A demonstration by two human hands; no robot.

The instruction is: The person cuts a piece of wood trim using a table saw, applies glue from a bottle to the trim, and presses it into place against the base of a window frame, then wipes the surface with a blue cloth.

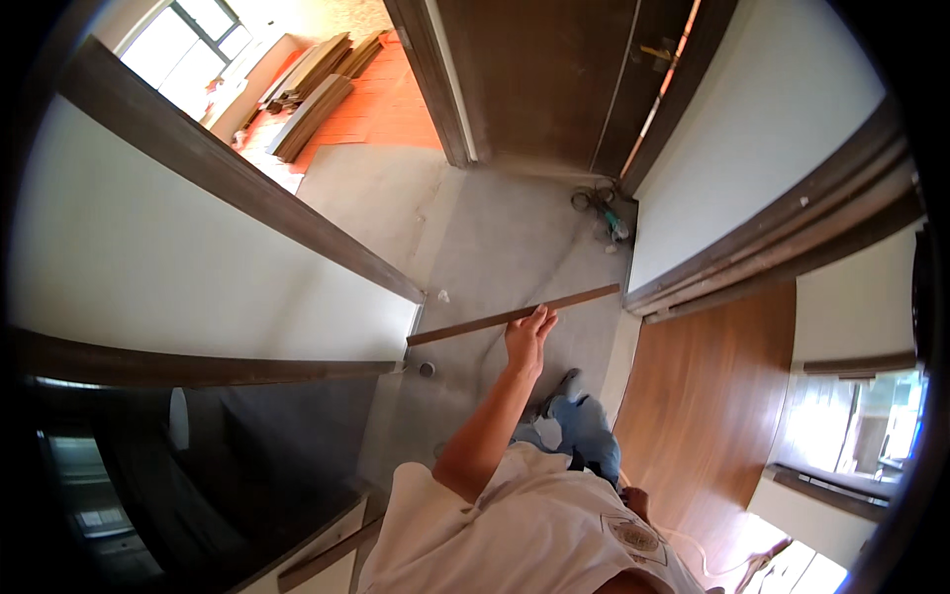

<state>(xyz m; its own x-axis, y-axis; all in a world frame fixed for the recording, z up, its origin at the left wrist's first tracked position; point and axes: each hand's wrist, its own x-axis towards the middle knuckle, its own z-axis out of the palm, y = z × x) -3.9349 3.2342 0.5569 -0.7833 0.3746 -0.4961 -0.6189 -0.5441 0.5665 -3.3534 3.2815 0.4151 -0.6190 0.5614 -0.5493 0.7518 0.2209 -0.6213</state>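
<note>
My left hand (527, 340) reaches forward with its fingers closed on a long, narrow brown wood strip (465, 328). The strip spans the passage at a slant, from the corner of the left wall to near the base of the right wall. Down by my right hip, my right hand (636, 503) shows only in part beside the white shirt. Its fingers are too dark and hidden to read.
A green power tool (616, 228) with a dark cord lies by the right wall, near a brown door (539, 79). Stacked planks (312, 114) rest on orange sheeting in the far-left room. Wood flooring (708, 396) lies right. A pale cable (693, 544) trails behind my right hand.
</note>
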